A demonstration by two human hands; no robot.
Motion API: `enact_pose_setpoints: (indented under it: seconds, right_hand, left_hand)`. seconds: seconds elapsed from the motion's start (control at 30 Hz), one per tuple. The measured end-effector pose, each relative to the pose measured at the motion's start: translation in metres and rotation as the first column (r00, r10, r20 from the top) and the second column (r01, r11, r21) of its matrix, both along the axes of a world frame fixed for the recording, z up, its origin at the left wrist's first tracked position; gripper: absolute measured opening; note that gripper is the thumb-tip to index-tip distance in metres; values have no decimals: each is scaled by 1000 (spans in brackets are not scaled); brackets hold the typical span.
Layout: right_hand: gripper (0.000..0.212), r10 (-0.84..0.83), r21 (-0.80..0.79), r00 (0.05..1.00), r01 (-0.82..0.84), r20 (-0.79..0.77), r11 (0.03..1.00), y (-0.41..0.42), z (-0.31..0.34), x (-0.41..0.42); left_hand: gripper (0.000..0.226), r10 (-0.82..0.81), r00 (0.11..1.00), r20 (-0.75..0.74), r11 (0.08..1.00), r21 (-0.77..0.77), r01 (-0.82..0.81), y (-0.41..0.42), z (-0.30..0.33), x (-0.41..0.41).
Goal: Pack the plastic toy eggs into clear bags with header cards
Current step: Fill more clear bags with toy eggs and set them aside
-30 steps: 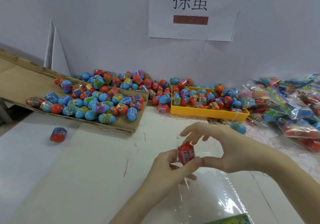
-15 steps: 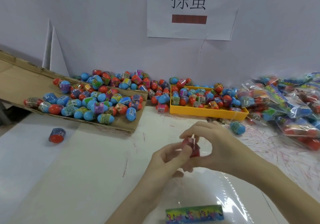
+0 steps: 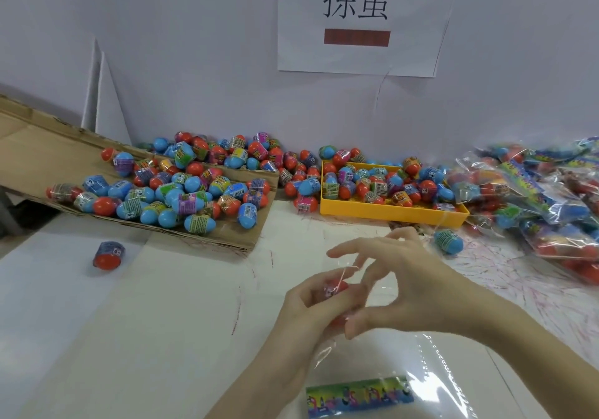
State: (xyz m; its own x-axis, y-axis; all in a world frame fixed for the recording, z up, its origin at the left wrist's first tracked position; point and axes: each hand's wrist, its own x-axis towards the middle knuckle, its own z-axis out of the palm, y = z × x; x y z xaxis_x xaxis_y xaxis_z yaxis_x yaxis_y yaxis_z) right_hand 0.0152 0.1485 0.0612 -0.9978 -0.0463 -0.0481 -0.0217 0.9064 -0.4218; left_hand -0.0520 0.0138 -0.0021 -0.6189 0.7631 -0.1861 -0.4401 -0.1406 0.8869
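On the white table (image 3: 129, 337), a clear bag (image 3: 405, 363) with its colourful header card (image 3: 359, 397) lies below both hands. The left hand (image 3: 311, 308) grips a red toy egg (image 3: 335, 287); the right hand (image 3: 408, 282), thumb touching it, fingers spread above.

You worked at a packing bench in a small toy workshop: loose toy eggs (image 3: 181, 192) heaped along the tabletop's far edge, a yellow tray (image 3: 389, 213), finished bags (image 3: 544, 205) piled right, printed wall sign (image 3: 356, 17).
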Motion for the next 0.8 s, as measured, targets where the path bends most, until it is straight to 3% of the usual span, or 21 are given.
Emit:
enact_pose_setpoints:
  seconds: [0.03,0.1,0.13,0.2,0.23,0.3,0.37,0.47,0.53,0.6,0.63,0.7,0.73,0.8]
  right_hand:
    - [46,38,-54,999,-37,9,998,3,6,-1]
    - [29,-19,-273,978,-40,-210,961,16,16,-13]
    - [19,-174,-418,922,14,-347,908,29,19,-25]
    - [16,-531,-555,730,249,-430,793,61,15,-60]
    - [21,-635,-506,665,419,-394,754,76,10,-77]
    - [29,-708,-297,645,642,-288,707,101,-8,-103]
    - [31,-703,-106,688,697,-179,709,118,-27,-118]
    - [30,-719,-6,690,721,-82,693,127,-38,-131]
    - [35,-729,63,681,733,-77,678,126,-39,-135]
    - [36,-707,107,686,727,-172,679,123,-38,-132]
    - [36,-695,16,680,717,-232,697,119,-35,-128]
    - [38,-729,-391,645,625,-227,675,105,-20,-116]
    - [36,-729,-597,662,519,-172,612,96,-10,-107]
    - [33,-630,-843,770,271,-99,464,75,8,-84]
  left_hand:
    - [48,20,1000,9,1000,-5,-20,0,-1,-1]
    - [52,47,999,-1,999,-23,-47,1,-3,-1]
    - [54,48,999,-12,998,-26,-48,1,-3,-2]
    - [59,51,998,-33,998,-38,-52,1,-4,-2]
    - [53,59,997,-40,997,-44,-60,1,-6,-3]
    - [26,66,997,-42,997,-38,-67,2,-7,-5]
    - [15,59,997,-47,997,-43,-61,3,-6,-5]
    - [16,82,995,-47,994,-61,-85,5,-4,-4]
    - [16,100,995,-21,993,-56,-101,5,-3,-4]
    - [25,102,995,-11,994,-43,-103,5,-3,-4]
    - [29,110,994,-17,993,-41,-110,5,-4,-4]
    - [25,133,990,-39,990,-41,-135,4,-3,-4]
    - [20,147,988,-47,988,-33,-148,4,-3,-4]
    - [19,164,984,-76,986,-18,-166,4,-2,-2]
